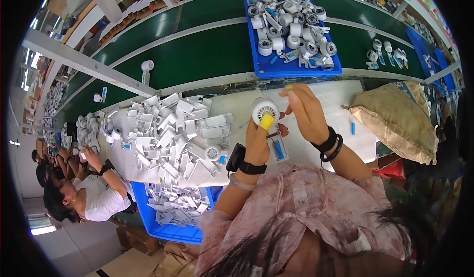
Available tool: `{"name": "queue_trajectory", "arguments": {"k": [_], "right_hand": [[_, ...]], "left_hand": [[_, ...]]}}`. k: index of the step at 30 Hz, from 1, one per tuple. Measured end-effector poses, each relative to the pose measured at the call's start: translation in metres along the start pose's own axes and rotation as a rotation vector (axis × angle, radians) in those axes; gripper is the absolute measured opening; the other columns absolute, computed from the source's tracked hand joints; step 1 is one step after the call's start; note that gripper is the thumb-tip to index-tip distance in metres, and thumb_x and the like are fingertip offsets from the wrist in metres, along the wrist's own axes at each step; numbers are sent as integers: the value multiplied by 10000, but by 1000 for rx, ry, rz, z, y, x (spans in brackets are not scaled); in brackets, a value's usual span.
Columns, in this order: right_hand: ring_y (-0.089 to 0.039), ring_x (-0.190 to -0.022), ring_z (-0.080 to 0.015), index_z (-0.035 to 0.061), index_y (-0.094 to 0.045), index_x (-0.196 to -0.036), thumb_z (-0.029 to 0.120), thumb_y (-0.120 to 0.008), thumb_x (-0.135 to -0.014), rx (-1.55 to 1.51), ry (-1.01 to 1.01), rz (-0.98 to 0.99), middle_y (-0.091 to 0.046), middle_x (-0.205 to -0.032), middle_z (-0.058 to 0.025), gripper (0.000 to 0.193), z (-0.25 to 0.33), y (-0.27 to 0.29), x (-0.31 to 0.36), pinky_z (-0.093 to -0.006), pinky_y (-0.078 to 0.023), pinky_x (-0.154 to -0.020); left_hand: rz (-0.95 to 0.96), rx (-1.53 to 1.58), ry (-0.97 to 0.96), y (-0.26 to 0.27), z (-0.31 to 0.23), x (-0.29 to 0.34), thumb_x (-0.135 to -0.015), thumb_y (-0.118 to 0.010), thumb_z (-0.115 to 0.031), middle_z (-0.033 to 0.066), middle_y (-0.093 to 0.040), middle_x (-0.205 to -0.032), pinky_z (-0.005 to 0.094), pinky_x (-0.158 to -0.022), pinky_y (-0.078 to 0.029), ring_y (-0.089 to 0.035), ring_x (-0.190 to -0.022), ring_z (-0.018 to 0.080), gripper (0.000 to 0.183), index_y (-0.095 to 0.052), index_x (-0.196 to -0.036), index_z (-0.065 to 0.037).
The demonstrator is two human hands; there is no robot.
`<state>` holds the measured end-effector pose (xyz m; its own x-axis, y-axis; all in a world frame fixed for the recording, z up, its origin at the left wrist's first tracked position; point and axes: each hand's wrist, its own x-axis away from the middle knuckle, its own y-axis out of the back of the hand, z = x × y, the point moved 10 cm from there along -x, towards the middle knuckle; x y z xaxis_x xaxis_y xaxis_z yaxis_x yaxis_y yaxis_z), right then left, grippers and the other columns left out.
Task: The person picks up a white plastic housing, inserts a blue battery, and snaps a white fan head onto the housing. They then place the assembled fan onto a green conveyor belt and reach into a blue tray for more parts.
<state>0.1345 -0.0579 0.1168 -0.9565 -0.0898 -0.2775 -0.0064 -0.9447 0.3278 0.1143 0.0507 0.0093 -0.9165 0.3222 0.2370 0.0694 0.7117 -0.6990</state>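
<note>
My left hand [257,141] grips a small white handheld fan [263,108] with a round slotted grille. A yellow cover sits on the left thumb, which lies against the grille. Below the fan's head its handle shows a blue battery [278,149] in an uncovered shell. My right hand [306,111] is raised just right of the fan, fingers stretched out and apart from the head; a fingertip there is also yellow. Left of my hands lies a heap of white plastic handle covers [170,134], with another round fan head [213,152] at its edge.
A blue tray [256,68] piled with fan units stands on the green conveyor [207,45]. A brown sack [395,119] lies at the right. Below the table edge is a blue bin [148,222] of white parts. A co-worker [101,198] works at the left.
</note>
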Motion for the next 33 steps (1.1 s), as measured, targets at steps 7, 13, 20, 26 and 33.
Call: {"name": "queue_trajectory", "arguments": {"k": [7,13,20,26,33], "right_hand": [[-507,-1125,-259,-46,-567,-1196,263,-327,-1025,27,-84,237,-481,-1228,-159,427,-26,-36,49,-340,-389,-958],[-423,-1238,-326,-36,-483,-1303,369,-382,-997,-233,-185,360,-373,-1365,-185,517,-24,-73,62,-381,-313,-1050],[-441,-1187,-375,8,-516,-1261,331,-533,-905,358,354,585,-455,-1309,-196,481,7,-126,47,-394,-393,-949],[-490,-1145,-305,49,-569,-1159,184,-645,-808,351,136,642,-528,-1233,-131,384,-79,-206,-13,-400,-408,-925],[-496,-1120,-287,77,-563,-1133,114,-670,-735,635,316,705,-538,-1167,-102,414,-133,-284,-14,-398,-431,-878]], "left_hand": [[-176,71,-263,33,-12,3,-932,-553,-154,184,-592,-1181,360,-850,-523,-626,-1051,284,372,-415,-1255,-29],[-260,-22,-419,51,-24,18,-958,-510,-186,193,-631,-1099,364,-904,-503,-619,-1054,272,334,-450,-1197,39],[-418,101,-384,122,-24,46,-946,-545,-155,175,-598,-1113,398,-915,-509,-624,-1029,300,355,-409,-1220,24],[-589,289,-591,194,-77,99,-934,-581,-259,190,-590,-1132,443,-911,-527,-616,-1036,322,428,-452,-1231,21],[-676,303,-652,222,-89,121,-927,-595,-260,187,-592,-1117,440,-910,-527,-624,-1009,317,433,-454,-1235,9]]}}
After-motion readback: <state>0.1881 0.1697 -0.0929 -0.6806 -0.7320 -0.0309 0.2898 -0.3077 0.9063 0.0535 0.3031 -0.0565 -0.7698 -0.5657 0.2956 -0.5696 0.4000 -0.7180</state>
